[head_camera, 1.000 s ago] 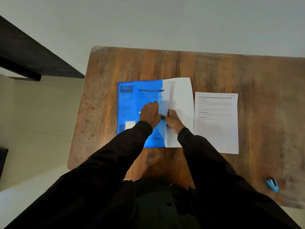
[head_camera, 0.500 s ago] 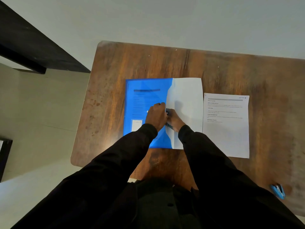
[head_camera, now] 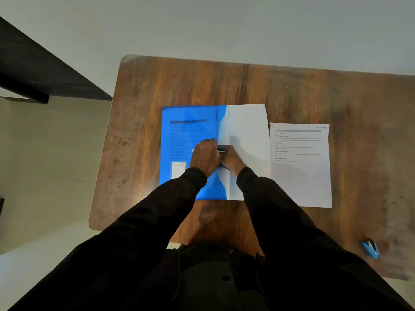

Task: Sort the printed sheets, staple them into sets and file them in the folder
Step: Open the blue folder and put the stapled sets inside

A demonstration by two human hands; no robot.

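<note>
Head view: cover of the blue folder [head_camera: 211, 189] now lies flatter over the printed sheet [head_camera: 188, 121] inside, left hand [head_camera: 204, 157] and right hand [head_camera: 232, 160] still pinching its edge.

On the printed sheet [head_camera: 301, 176], the headings "INITIAL SCENE SETUP", "TASK GOAL", "TASK DESCRIPTION" and "REQUIRED PROPS" can be read; the finer print, and the page seen through the blue folder [head_camera: 179, 117], cannot be made out.
</note>
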